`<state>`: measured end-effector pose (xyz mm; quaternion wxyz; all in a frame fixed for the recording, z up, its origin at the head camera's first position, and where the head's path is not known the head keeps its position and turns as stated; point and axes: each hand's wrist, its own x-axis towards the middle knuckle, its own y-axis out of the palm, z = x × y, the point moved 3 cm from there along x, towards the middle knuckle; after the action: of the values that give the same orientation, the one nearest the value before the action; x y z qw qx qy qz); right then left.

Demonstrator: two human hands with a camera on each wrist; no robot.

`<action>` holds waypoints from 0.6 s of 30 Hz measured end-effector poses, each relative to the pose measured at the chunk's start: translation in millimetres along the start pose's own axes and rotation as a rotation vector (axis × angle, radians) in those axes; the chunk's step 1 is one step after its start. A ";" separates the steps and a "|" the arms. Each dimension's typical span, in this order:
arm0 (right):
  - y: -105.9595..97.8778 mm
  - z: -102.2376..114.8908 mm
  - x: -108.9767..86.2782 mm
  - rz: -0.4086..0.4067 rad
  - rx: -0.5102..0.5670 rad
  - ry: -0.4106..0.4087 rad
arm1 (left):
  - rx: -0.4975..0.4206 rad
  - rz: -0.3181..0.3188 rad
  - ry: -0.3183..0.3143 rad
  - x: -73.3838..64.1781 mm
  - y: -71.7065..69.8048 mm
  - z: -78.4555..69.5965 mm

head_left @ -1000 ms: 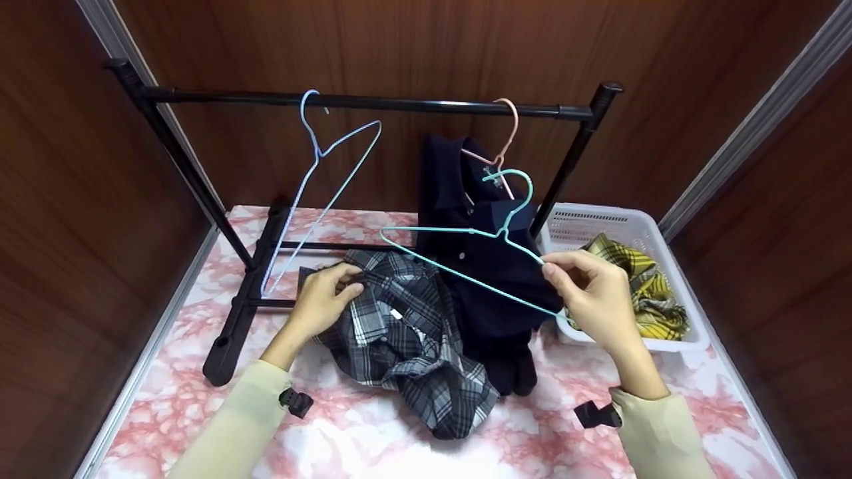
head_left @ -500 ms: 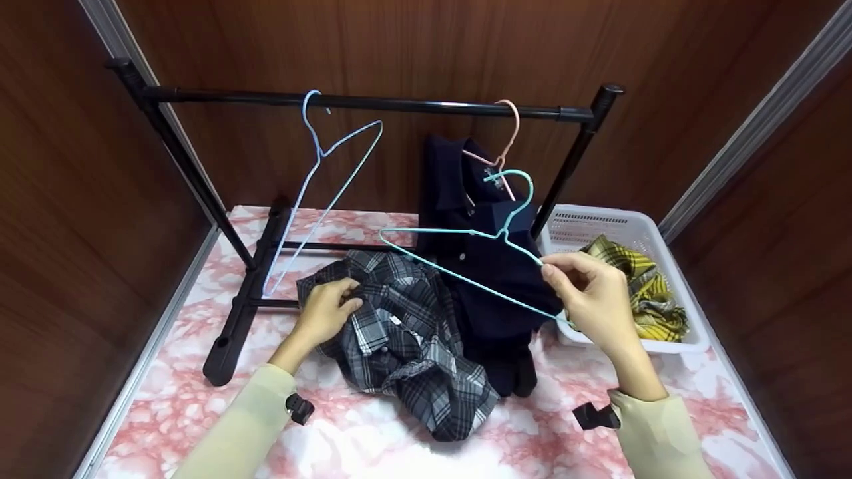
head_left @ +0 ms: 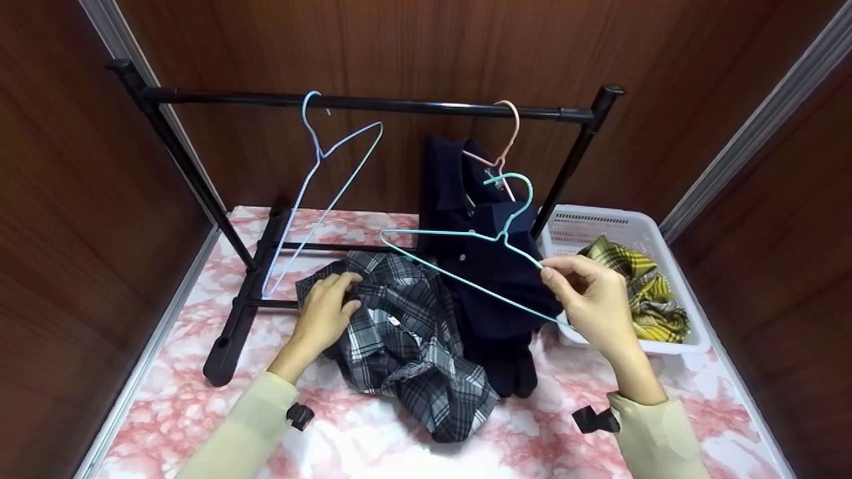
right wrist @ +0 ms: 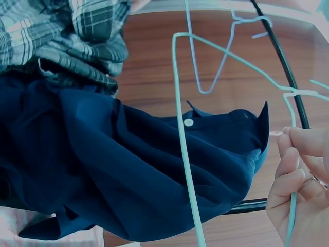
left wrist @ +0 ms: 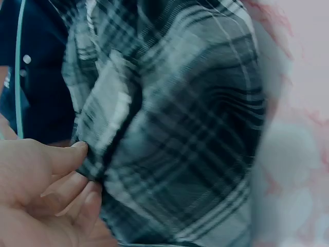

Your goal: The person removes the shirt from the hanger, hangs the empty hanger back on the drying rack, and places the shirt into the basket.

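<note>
My left hand (head_left: 324,311) pinches the left edge of a grey and black plaid shirt (head_left: 436,399). The shirt lies crumpled in front of the rack, a small white label showing inside its neck. In the left wrist view, thumb and fingers (left wrist: 77,154) grip a fold of the plaid cloth. My right hand (head_left: 596,303) holds a mint-green wire hanger (head_left: 504,235) by one shoulder, between thumb and fingers. The hanger's hook points up, and its far end reaches over the plaid shirt. Behind it hangs a navy shirt (head_left: 492,286) on a pink hanger (head_left: 516,130).
A black clothes rack (head_left: 413,105) spans the back. A bare blue hanger (head_left: 311,174) hangs on its left part. A white basket (head_left: 655,229) with a yellow plaid garment (head_left: 649,293) stands at the right. Wooden panels (head_left: 373,46) enclose the sides and back.
My left hand has shifted slightly toward me, and the plaid cloth around it has spread a little to the left. The right hand and green hanger have barely moved.
</note>
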<state>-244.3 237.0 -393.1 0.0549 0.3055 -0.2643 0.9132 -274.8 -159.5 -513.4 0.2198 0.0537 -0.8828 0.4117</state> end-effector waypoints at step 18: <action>-4.8 2.7 -3.4 0.003 0.012 0.015 | -0.027 0.084 0.257 8.6 -98.3 -117.6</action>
<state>-238.9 239.9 -391.1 0.0538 0.2984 -0.2589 0.9171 -214.9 -134.9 -374.2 0.3143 -0.0394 -0.8544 0.4120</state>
